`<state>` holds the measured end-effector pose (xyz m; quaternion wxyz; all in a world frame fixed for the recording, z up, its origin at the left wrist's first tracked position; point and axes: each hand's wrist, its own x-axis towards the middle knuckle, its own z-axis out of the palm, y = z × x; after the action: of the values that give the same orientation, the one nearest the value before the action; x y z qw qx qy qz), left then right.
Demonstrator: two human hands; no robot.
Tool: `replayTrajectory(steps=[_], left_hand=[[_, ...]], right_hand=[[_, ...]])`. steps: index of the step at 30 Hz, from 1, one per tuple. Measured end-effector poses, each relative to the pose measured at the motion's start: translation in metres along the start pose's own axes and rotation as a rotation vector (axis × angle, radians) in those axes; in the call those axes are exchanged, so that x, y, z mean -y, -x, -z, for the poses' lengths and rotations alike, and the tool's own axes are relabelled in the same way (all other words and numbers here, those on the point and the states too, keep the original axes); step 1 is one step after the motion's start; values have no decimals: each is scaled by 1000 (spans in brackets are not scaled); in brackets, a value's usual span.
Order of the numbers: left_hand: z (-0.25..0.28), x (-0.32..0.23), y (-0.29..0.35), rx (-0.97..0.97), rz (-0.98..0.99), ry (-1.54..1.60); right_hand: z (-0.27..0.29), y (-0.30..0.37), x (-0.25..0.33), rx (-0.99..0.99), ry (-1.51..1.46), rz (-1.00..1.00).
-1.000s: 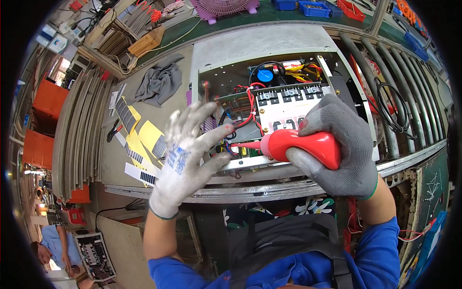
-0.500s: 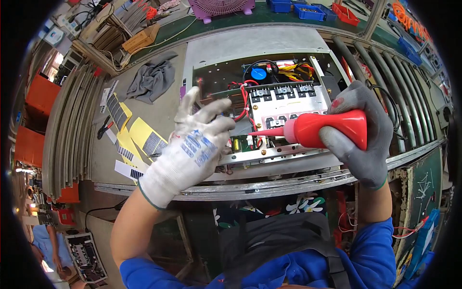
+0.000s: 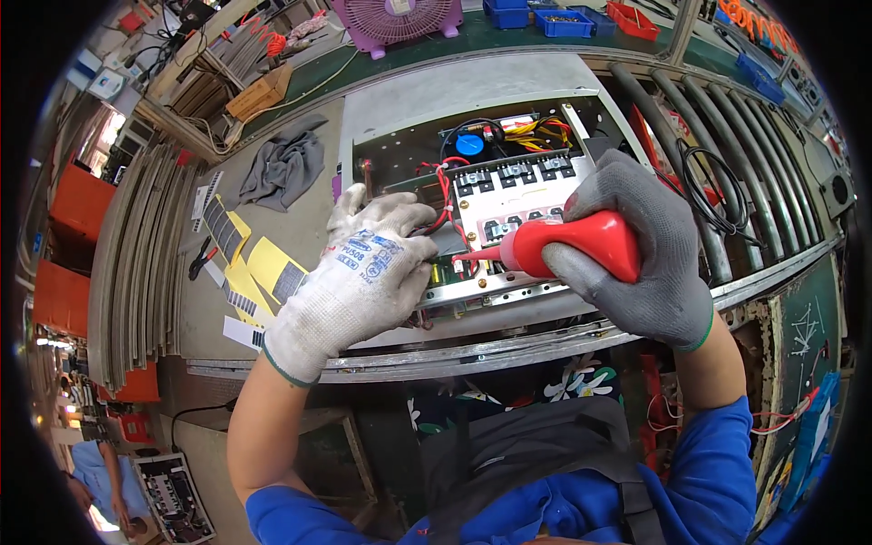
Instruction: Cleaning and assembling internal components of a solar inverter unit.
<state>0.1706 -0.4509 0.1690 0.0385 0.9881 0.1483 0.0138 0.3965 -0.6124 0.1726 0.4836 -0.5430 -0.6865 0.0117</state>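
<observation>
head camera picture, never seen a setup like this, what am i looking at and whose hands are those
There's no robot here: a fisheye camera on a person's head looks down, so straight edges bend near the rim. The hands are the wearer's own, in work gloves. The right hand, in grey, grips a red squeeze bottle, its thin nozzle pointing left into an open metal chassis full of wiring. The left hand, in white, is at the chassis too; whether its fingers hold anything is hidden. On the workbench to the left lie a crumpled grey cloth and yellow label sheets. A purple fan stands beyond; metal rollers run on the right.
</observation>
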Motion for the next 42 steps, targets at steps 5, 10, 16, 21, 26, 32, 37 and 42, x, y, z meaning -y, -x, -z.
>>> replayTrajectory(steps=[5,10,16,21,26,32,37,42], left_hand=[[-2,-3,0,-10,14,-11],[-3,-9,-5,-37,-4,-30],[-3,-13,-15,-26,5,-66],[-17,-5,-17,-203,-91,64],[-50,-43,27,-348,92,-304],[-38,-19,-8,-337,-232,-653],[20,36,-52,-518,-255,-647],[81,97,-163,-297,155,-469]], right_hand=[[5,1,8,29,19,-2],[11,-1,9,83,-25,-2],[31,28,-15,-369,-330,-405],[55,94,-80,-953,-978,-541],[22,122,-114,-1039,-1172,-629],[24,118,-120,-1085,-1639,-652],[52,31,-112,-1054,-1572,-606],[75,-34,-153,-1107,-1540,-703]])
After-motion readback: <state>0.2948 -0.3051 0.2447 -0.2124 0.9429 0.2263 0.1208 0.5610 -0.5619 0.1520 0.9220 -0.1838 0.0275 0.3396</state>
